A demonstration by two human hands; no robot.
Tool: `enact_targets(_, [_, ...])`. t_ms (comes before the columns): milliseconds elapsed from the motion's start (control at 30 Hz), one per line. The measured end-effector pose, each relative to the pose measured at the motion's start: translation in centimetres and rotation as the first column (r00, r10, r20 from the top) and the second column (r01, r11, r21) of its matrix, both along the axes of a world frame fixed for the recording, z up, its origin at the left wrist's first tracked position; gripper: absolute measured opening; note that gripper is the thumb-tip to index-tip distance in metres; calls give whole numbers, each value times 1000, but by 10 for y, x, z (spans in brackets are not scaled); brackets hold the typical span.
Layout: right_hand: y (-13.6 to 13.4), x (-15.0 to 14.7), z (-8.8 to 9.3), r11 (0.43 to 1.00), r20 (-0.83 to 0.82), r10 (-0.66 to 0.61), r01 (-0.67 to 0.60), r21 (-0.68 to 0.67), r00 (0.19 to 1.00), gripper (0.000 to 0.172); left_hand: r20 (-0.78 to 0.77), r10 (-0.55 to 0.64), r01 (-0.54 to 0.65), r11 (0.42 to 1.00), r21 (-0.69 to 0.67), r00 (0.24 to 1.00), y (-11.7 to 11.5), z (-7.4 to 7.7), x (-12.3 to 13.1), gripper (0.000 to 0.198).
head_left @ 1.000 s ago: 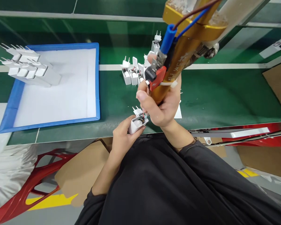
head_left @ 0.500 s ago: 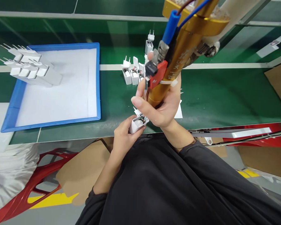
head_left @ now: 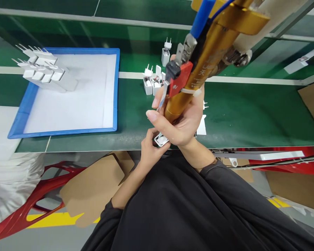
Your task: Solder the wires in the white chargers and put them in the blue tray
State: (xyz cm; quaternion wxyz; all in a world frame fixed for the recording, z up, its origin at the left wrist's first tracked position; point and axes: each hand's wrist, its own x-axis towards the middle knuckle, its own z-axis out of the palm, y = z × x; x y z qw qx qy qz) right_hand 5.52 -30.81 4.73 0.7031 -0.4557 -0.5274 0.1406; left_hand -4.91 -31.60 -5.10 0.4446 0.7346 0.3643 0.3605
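My left hand (head_left: 151,149) is closed around a white plug charger casing (head_left: 161,140) at the bench's front edge. The casing's open mouth faces up toward me, with the inside partly showing. My right hand (head_left: 184,127) wraps round a gold cylindrical hand tool (head_left: 196,75) that has a red switch block (head_left: 181,79) and a metal lever. The thumb and a finger are at the lever. The tool's lower end is right above the casing, its tip hidden behind my hand. Beyond, several open white chargers (head_left: 148,85) stand on the bench, some hidden by the tool.
A blue-rimmed tray (head_left: 115,90) lies at the left, holding several white chargers (head_left: 45,71) with pins up. Another charger (head_left: 165,57) stands at the back. A white piece (head_left: 201,125) lies right of my hand. A red chair (head_left: 39,190) and cardboard (head_left: 94,184) are below the bench.
The charger casing in my left hand has turned more upright, its opening now toward me, and moved slightly right and down. My right hand still holds the tool. The view has shifted slightly.
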Motion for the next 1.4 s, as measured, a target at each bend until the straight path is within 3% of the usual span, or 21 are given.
enact_targets(167, [6,0,-8,993,-33,84,-80,91,996,36,42,22,-22,1000,1,999,-4,1,8,38])
enact_targets(333, [10,2,-11,994,48,-41,36,102,998,64,110,26,-23,999,-25,994,-7,-4,12,41])
enact_targets(467, [3,1,-6,992,-10,55,-53,115,998,41,142,56,-57,998,3,988,-10,-11,14,47])
enact_targets(567, [-1,2,-5,998,17,36,-37,56,999,48,145,51,-50,999,-12,988,-11,-10,14,49])
enact_targets(667, [1,4,-8,993,45,20,-25,112,999,58,88,16,-12,999,-46,996,-11,-6,15,47])
enact_targets(833, [5,9,-11,976,-14,122,-117,184,992,57,14,11,-11,1000,-20,1000,-3,-8,9,45])
enact_targets(967, [0,18,-11,972,-58,149,-135,194,987,50,-91,76,-80,996,-39,993,11,-10,-12,39])
enact_targets(1167, [-9,39,-21,960,-66,112,-91,263,991,46,-160,144,-168,975,-148,977,20,5,-49,41])
enact_targets(1400, [-14,57,-29,982,-79,-51,65,176,996,41,-397,192,-190,981,45,897,40,-4,-65,42])
